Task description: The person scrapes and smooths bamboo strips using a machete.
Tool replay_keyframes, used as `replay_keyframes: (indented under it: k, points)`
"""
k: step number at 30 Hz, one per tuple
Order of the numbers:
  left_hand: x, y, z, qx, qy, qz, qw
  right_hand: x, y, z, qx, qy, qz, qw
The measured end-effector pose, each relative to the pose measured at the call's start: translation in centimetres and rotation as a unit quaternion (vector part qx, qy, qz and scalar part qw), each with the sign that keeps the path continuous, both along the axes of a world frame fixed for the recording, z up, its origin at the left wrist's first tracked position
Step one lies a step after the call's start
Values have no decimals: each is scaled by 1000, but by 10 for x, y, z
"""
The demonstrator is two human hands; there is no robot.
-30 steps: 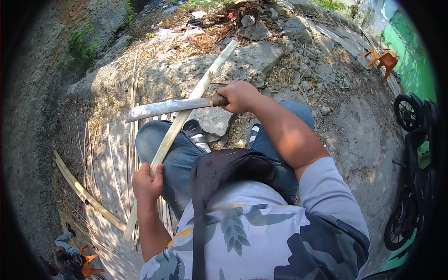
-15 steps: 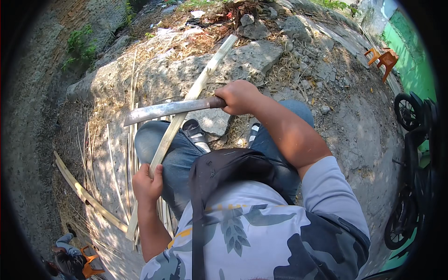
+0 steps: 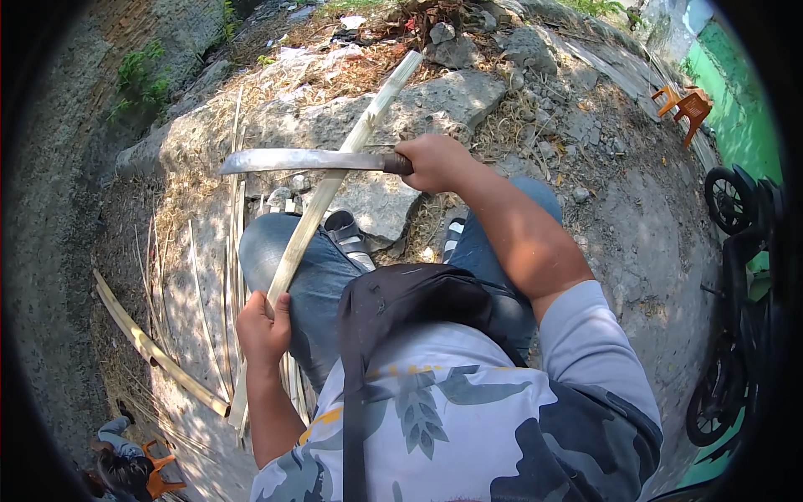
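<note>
My left hand (image 3: 263, 330) is closed round the lower part of a long pale bamboo strip (image 3: 306, 226), thumb on top. The strip slants up and away to the right, passing over my left knee. In my right hand (image 3: 435, 165) is the dark handle of a machete (image 3: 293, 160). Its broad blade points left and lies across the upper half of the strip, and appears to touch it. A black bag (image 3: 410, 309) rests on my lap.
Thin bamboo strips (image 3: 205, 309) lie on the ground at my left, beside a wider curved bamboo piece (image 3: 159, 356). A concrete slab (image 3: 435, 100) and rubble are ahead. A motorcycle (image 3: 732, 309) and orange chair (image 3: 693, 109) stand right. Another person (image 3: 124, 464) is at lower left.
My right hand and the machete have moved forward along the strip, away from me, with the blade turned more level. The strip's far end has risen slightly. My left hand keeps its hold.
</note>
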State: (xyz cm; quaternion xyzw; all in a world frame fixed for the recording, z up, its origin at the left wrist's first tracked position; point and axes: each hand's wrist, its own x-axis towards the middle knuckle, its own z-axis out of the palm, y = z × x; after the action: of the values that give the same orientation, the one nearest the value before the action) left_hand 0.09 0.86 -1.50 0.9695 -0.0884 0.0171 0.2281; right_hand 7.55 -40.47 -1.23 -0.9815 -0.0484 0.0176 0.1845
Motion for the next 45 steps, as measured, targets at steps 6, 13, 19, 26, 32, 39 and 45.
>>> replay_keyframes:
  k: [6, 13, 19, 26, 32, 39, 45]
  points:
    - [1, -2, 4, 1, 3, 4, 1000, 4, 21, -15, -42, -66, 138, 987]
    - [-2, -4, -4, -38, -61, -23, 997, 16, -22, -19, 42, -61, -69, 995]
    - [0, -2, 0, -30, -15, -11, 999, 4, -7, -16, 44, -44, 18, 998]
    - [2, -1, 1, -6, -15, -13, 1000, 7, 15, -17, -39, -79, 132, 987]
    - [0, -5, -4, -26, -71, -37, 996, 16, -25, -15, 17, -28, -67, 997]
    - [2, -4, 5, -14, -12, -6, 1000, 5, -13, -13, 13, -43, -20, 999]
    - [5, -3, 5, 17, -24, -22, 999, 3, 11, -18, -38, -31, 78, 996]
